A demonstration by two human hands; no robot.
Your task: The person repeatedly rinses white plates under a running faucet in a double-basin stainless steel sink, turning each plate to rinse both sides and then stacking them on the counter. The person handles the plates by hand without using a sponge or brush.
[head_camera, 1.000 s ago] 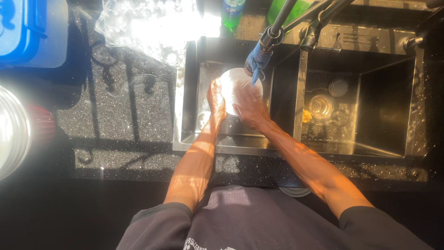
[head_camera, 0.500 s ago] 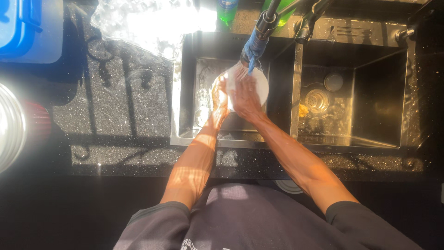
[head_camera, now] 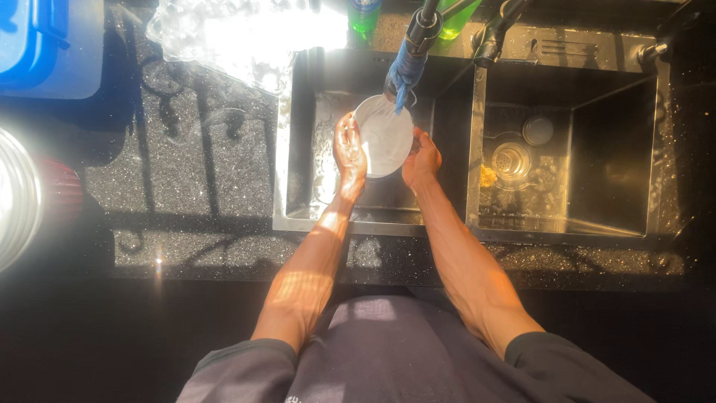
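Observation:
I hold a round white plate (head_camera: 385, 136) over the left basin of a dark double sink (head_camera: 297, 216), right under the faucet head (head_camera: 407, 63) wrapped in blue cloth. My left hand (head_camera: 349, 149) grips the plate's left rim. My right hand (head_camera: 421, 160) holds its right rim from below. The plate's face is turned up toward me and looks wet.
The right basin (head_camera: 597, 179) holds a drain strainer (head_camera: 512, 158), a round plug and a yellow scrap. Green bottles (head_camera: 364, 16) stand behind the sink. On the speckled dark counter (head_camera: 201, 172) lie clear plastic wrap (head_camera: 224, 37), a blue container (head_camera: 45, 45) and a metal pot at the left edge.
My right hand has come off the plate's face, where it was rubbing, and moved to the right rim. The plate shifted slightly up under the faucet.

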